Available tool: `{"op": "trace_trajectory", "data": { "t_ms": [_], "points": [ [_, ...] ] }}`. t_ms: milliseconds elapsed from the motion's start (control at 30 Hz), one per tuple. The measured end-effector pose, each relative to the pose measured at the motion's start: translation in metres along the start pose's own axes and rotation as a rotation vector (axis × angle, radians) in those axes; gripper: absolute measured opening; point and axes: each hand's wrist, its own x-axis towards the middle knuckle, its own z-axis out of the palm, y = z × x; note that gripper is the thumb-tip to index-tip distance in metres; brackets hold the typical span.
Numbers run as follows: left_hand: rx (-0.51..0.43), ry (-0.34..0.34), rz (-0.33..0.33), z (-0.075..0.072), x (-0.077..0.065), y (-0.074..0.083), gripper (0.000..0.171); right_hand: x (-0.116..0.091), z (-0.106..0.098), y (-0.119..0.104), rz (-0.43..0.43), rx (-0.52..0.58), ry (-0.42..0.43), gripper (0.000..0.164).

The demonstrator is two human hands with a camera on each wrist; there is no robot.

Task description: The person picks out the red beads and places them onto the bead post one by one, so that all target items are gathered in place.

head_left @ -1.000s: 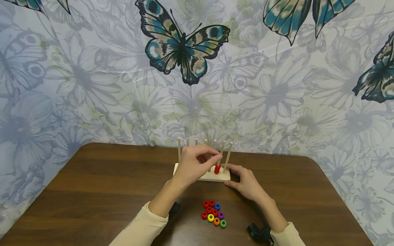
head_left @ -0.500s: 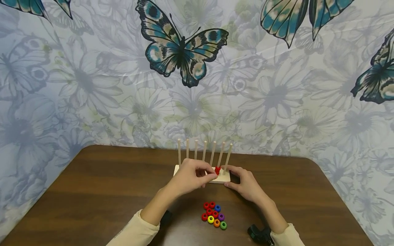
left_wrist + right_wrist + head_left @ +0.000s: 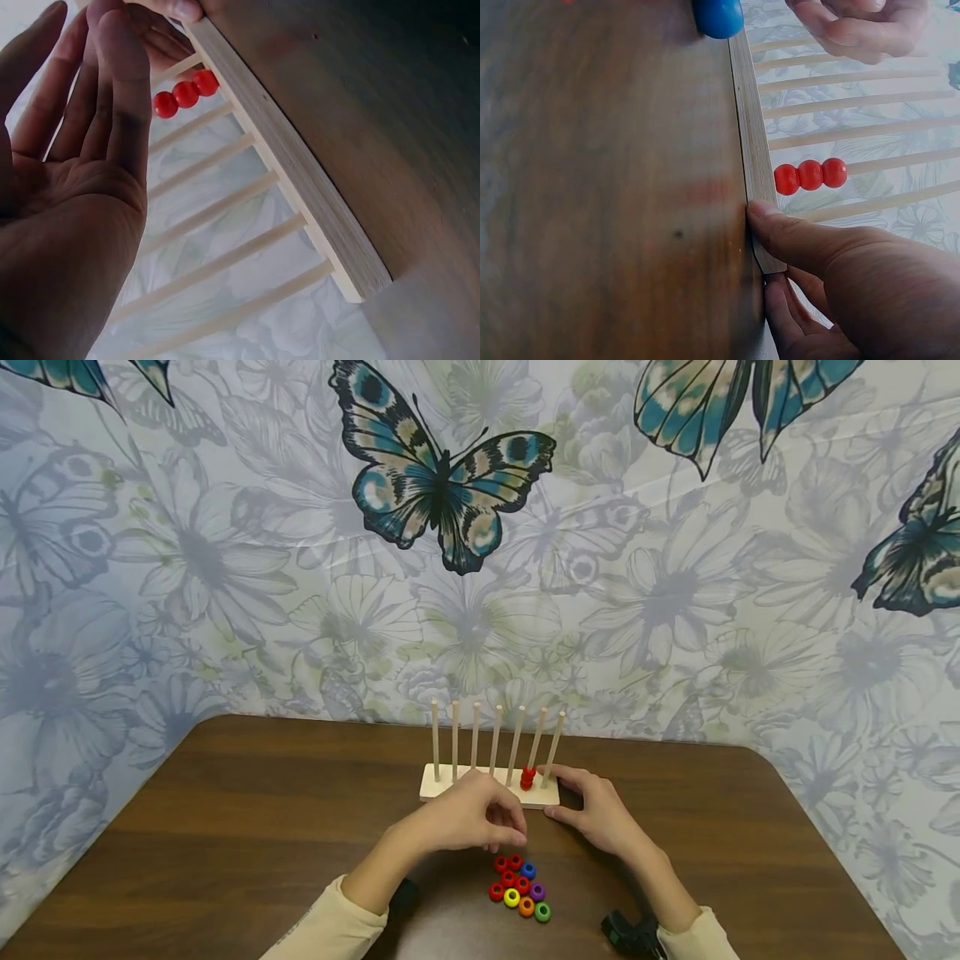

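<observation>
Pale wooden peg rack (image 3: 433,787): a long rectangular base with seven slender round rods (image 3: 454,739), standing on the dark brown wood-grain desk (image 3: 262,810) near its far edge.
Feel of the rack: probably light and stiff; the thin rods look the most fragile part, so the base's ends seem the better hold.
Right hand (image 3: 596,803): grips the base's right end, thumb against the front edge.
Left hand (image 3: 476,814): fingers relaxed and bent, between rack and loose beads; nothing shows in them.
Rod second from the right: carries three glossy round red beads (image 3: 811,175), stacked at its foot.
Loose glossy holed beads (image 3: 517,900): five red, one each blue, purple, yellow, orange and green, clustered on the desk; likely hard, light, slippery, prone to roll, best pinched by their sides.
</observation>
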Motion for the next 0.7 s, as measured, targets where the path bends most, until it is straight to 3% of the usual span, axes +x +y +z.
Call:
{"op": "trace_trajectory", "data": {
  "t_ms": [300, 700],
  "points": [
    [0.048, -0.062, -0.051, -0.005, -0.003, -0.005, 0.011, 0.001, 0.000, -0.001, 0.035, 0.013, -0.016, 0.057],
    [0.038, -0.137, -0.101, 0.006, -0.002, -0.012, 0.016, 0.001, 0.000, -0.002, 0.040, 0.010, -0.003, 0.056]
  ]
}}
